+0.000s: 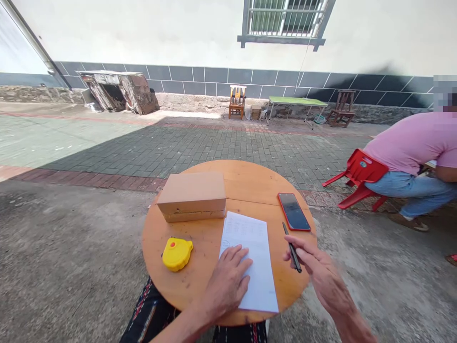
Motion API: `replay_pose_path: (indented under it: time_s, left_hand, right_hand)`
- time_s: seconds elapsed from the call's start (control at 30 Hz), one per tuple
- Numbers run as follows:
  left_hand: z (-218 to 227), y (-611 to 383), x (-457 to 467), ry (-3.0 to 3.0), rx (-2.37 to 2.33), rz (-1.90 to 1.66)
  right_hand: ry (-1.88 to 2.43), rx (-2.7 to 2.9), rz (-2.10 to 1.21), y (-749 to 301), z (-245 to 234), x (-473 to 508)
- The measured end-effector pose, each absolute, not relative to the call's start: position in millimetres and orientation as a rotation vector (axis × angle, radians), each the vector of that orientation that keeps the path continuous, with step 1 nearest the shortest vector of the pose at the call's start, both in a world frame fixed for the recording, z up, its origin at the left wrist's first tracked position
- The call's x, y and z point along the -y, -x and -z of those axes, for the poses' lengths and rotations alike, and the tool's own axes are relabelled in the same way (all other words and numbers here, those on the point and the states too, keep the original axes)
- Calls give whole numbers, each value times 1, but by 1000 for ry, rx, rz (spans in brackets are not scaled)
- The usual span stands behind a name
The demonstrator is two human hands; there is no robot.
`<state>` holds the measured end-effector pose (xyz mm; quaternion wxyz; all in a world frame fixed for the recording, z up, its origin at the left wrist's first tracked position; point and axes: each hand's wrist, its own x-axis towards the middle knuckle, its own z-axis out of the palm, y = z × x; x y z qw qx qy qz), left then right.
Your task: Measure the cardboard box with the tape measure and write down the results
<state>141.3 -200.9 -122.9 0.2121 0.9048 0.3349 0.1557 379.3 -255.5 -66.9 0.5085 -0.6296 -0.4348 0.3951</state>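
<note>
My left hand [232, 276] lies flat on the left side of a white sheet of paper [259, 267], fingers stretched out. Faint printed marks show near the top of the sheet. Between the fingers of my right hand [310, 257] is a black pen [293, 252], held above the table's right side, its upper end pointing away from me. Just beyond that hand lies a smartphone [294, 212] with a red edge, screen up. A yellow tape measure [177, 254] with a red button sits left of my left hand. Behind it rests a closed cardboard box [194, 196].
Everything lies on a round wooden table [250, 177]. At right, a person in a pink shirt [421, 138] sits on a red plastic chair [371, 166]. By the far wall stand a wooden chair [237, 102], a green folding table [298, 101] and a dark chair [342, 108].
</note>
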Motion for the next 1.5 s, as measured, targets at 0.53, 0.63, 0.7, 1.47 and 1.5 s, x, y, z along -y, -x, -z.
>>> replay_pose_path:
  time_s: [0.53,0.63,0.7,1.47,1.5]
  left_hand:
    - [112,-148,194,-2587,-968,-336]
    - [106,-152,187,-2590,-938,-309]
    - [106,-155,184,-2599,-918,-325]
    - [125,-161,170,-2597,-892,-465]
    - [124,-161,170,-2596,-894,-464]
  right_hand:
    - [1394,895,-614,-336,80,238]
    - [1451,983,-683,-335,84,232]
    - [1500,1023,-708,-335,90,229]
    - [1686,1172,-746,-323,128,183]
    - [1695,1186,-728,-322,129,183]
